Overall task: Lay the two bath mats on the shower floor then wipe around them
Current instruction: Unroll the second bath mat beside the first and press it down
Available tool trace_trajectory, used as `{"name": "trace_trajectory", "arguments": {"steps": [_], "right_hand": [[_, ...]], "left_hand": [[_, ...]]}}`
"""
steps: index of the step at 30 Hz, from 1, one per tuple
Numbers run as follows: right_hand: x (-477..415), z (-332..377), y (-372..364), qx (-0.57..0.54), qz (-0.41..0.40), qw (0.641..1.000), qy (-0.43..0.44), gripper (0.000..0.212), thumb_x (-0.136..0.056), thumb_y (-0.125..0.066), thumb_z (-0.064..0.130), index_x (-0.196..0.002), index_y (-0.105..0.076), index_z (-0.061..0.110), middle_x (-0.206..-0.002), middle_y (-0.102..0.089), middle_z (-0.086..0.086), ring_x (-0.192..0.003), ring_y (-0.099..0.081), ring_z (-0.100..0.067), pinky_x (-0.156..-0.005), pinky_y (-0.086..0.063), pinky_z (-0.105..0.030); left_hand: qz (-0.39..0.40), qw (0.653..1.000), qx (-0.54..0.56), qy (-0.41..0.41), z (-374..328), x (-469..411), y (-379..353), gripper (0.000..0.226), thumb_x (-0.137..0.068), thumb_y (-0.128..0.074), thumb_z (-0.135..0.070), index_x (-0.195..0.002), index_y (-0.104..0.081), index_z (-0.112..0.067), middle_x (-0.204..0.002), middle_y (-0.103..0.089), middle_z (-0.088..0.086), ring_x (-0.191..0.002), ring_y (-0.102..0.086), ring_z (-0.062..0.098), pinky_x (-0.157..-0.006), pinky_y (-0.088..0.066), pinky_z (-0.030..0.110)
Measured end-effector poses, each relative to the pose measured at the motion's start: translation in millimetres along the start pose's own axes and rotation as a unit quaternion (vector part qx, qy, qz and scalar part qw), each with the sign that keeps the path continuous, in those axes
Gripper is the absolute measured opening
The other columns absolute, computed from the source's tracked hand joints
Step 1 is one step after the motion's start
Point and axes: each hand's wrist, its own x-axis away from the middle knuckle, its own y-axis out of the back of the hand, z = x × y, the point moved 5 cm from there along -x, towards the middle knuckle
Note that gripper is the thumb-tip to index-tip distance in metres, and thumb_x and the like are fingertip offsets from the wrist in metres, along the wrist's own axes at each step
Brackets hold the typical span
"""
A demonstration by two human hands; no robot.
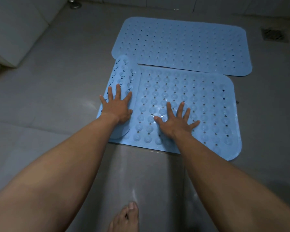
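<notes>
left hand (117, 106) lay flat, fingers spread, on curled end of near mat (187, 104) | right hand (177, 119) flat, spread, just rightward | curl ran front-to-back, flat part lay to the right

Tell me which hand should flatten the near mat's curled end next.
Left. The left hand already rests on the curled end of the near mat; the right hand is pressed flat mid-mat, likely best left there pinning it down.
</notes>
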Motion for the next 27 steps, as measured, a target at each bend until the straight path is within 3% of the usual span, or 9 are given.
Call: {"name": "trace_trajectory", "arguments": {"steps": [3,8,14,17,19,22,27], "right_hand": [[4.6,-4.3,1.5,0.002,-0.009,1.000,-0.008,0.088,-0.082,-0.019,0.088,-0.150,0.020,0.048,-0.158,0.036,0.001,-0.147,0.027,-0.034,-0.102,0.007,-0.082],[11.7,-24.0,3.8,-0.005,-0.012,0.999,-0.035,0.089,-0.081,-0.019,0.089,-0.150,0.020,0.048,-0.159,0.035,0.003,-0.147,0.025,-0.037,-0.101,0.006,-0.083],[7.3,-36.8,14.0,-0.012,-0.008,0.999,-0.042,0.088,-0.084,-0.024,0.085,-0.152,0.016,0.046,-0.160,0.032,-0.001,-0.147,0.025,-0.038,-0.103,0.009,-0.080],[6.3,-23.6,14.9,0.004,-0.026,0.999,-0.036,0.083,-0.093,-0.028,0.072,-0.154,0.016,0.038,-0.160,0.031,-0.008,-0.148,0.023,-0.038,-0.108,0.009,-0.076],[4.3,-11.6,16.4,0.014,-0.039,0.999,-0.012,0.077,-0.098,-0.029,0.063,-0.155,0.015,0.036,-0.161,0.030,-0.008,-0.149,0.023,-0.035,-0.110,0.007,-0.074],[-1.1,2.6,17.6,0.018,-0.030,0.999,0.019,0.078,-0.095,-0.023,0.071,-0.155,0.014,0.039,-0.161,0.029,-0.008,-0.149,0.023,-0.035,-0.110,0.008,-0.074],[-7.8,5.1,8.3,0.027,0.013,1.000,0.007,0.095,-0.080,-0.020,0.090,-0.152,0.019,0.042,-0.159,0.033,-0.007,-0.146,0.029,-0.036,-0.109,0.013,-0.073]], "left_hand": [[-0.014,1.000,0.021,-0.004,1.2,-0.7,-0.7,0.070,-0.099,-0.037,-0.050,-0.158,-0.001,-0.037,-0.162,0.026,0.010,-0.148,0.024,0.039,-0.115,0.002,0.069],[-0.029,0.999,0.028,-0.035,-8.2,1.4,-0.3,0.090,-0.088,-0.042,-0.074,-0.157,0.003,-0.038,-0.162,0.025,0.009,-0.149,0.020,0.038,-0.114,0.000,0.069],[-0.034,0.999,-0.005,-0.002,-7.2,-3.1,10.4,0.083,-0.095,-0.050,-0.048,-0.158,0.002,-0.032,-0.163,0.021,0.012,-0.149,0.016,0.042,-0.114,-0.001,0.071],[-0.049,0.998,-0.032,0.006,-4.0,-1.3,10.5,0.085,-0.092,-0.055,-0.036,-0.158,-0.002,-0.029,-0.163,0.018,0.015,-0.149,0.014,0.043,-0.113,-0.003,0.073],[-0.058,0.998,-0.036,0.004,-2.9,1.1,7.9,0.075,-0.095,-0.048,-0.035,-0.159,-0.007,-0.028,-0.164,0.016,0.015,-0.149,0.013,0.044,-0.113,-0.003,0.073],[-0.075,0.996,-0.039,0.012,1.5,3.4,4.6,0.067,-0.100,-0.033,-0.053,-0.158,-0.012,-0.029,-0.164,0.018,0.014,-0.149,0.015,0.044,-0.112,0.002,0.073],[-0.115,0.980,-0.151,0.053,24.1,5.1,5.6,0.079,-0.092,-0.025,-0.073,-0.158,-0.015,-0.032,-0.161,0.025,0.018,-0.146,0.024,0.045,-0.107,0.007,0.077]]}}
